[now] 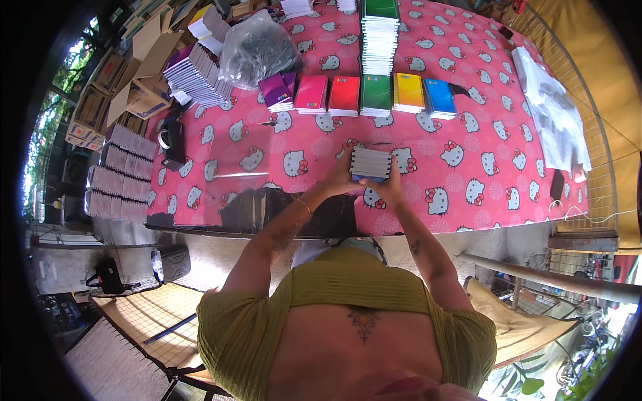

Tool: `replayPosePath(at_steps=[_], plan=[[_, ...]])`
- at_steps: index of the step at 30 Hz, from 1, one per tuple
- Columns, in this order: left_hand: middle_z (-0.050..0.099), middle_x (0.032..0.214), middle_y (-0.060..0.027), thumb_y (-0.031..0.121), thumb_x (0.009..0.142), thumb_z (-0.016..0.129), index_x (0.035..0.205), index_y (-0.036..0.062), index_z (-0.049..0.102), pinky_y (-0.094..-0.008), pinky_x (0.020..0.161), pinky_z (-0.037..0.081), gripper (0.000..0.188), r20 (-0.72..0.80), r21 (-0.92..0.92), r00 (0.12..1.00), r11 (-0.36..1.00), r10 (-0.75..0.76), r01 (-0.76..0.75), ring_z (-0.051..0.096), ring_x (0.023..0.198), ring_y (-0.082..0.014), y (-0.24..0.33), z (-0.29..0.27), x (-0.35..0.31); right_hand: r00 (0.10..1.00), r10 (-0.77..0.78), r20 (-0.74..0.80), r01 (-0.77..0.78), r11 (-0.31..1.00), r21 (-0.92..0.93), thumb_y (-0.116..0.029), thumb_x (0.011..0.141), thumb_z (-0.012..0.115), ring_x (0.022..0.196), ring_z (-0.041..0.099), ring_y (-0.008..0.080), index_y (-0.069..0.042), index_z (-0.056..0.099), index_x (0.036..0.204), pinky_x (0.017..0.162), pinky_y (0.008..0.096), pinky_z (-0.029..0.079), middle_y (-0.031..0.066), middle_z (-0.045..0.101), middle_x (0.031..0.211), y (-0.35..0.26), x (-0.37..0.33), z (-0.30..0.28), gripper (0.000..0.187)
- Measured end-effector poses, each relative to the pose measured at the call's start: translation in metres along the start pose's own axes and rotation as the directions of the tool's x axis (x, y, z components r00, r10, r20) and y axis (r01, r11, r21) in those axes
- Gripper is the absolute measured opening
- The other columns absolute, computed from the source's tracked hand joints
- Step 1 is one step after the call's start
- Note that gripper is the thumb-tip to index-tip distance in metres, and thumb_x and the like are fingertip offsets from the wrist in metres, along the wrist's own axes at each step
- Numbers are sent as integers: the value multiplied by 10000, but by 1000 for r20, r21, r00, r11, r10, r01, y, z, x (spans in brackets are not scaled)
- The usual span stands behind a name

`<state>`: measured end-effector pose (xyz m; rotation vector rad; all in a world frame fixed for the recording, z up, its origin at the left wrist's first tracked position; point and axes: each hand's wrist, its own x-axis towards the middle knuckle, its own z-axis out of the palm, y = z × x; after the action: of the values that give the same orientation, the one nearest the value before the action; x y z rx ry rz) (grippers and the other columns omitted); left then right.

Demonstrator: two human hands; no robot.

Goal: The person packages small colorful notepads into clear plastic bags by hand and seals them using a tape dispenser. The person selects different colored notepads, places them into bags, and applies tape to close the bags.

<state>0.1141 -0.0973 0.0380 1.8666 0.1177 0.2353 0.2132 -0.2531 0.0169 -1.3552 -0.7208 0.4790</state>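
My left hand (339, 176) and my right hand (386, 190) are closed around a small stack of spiral-bound notebooks (371, 162) near the table's front edge. The stack's bound edges face up, and a strip of blue cover shows at its lower side. Beyond my hands runs a row of notebook piles: purple (275, 92), pink (311, 93), red (344, 95), green (376, 95), yellow (408, 91) and blue (439, 97). A tall pile of notebooks (379, 45) rises behind the green one.
A tape dispenser (172, 143) and stacked notebooks (119, 172) stand at the left, by cardboard boxes (148, 93). A clear plastic sheet (239, 152) lies on the pink patterned tablecloth (461, 200). A plastic bag (259, 52) sits at the back; white bags (550, 113) lie right.
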Motion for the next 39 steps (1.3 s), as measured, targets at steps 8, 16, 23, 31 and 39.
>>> replayPosePath(at_steps=[8,16,23,31,39], plan=[[345,1465,-296,451,635,833,1429,-101,315,-532,1149,234,1097,-24,790,884,551,466,-269,283,1415,-428,134,-4,14,987,158,24,-159,986,55,-111,713,840,1072,638,211,-7,453,1205,888,358,525,132,648,1157,1,2,-4,634],[616,1125,-190,560,664,801,1178,-12,516,-451,939,449,820,163,792,986,591,33,-151,611,1076,-359,87,-39,1,982,-56,179,115,934,-338,-196,714,825,953,675,312,-28,481,1269,808,389,547,170,655,1089,-12,19,21,674],[694,837,-149,590,721,800,1136,-39,557,-383,585,547,792,-714,377,693,781,-97,498,684,671,-265,60,-214,-116,947,-170,272,293,807,-513,-342,804,766,1329,420,398,-36,425,1396,1067,506,363,202,409,1448,-11,23,187,749],[697,974,-120,515,745,819,1060,-49,670,-310,736,541,662,-708,-235,505,839,-493,491,665,813,-180,-8,-325,-222,821,147,552,441,452,-776,-594,773,695,1460,259,330,-90,352,1479,1137,647,176,151,302,1560,14,19,275,932],[682,1023,-145,495,767,803,1135,-79,630,-352,704,536,703,-252,-497,767,759,-590,421,673,835,-218,-29,-212,-133,878,352,324,217,311,-925,-622,674,746,1495,187,282,-182,320,1525,1160,642,128,66,236,1614,-20,-19,150,1048]])
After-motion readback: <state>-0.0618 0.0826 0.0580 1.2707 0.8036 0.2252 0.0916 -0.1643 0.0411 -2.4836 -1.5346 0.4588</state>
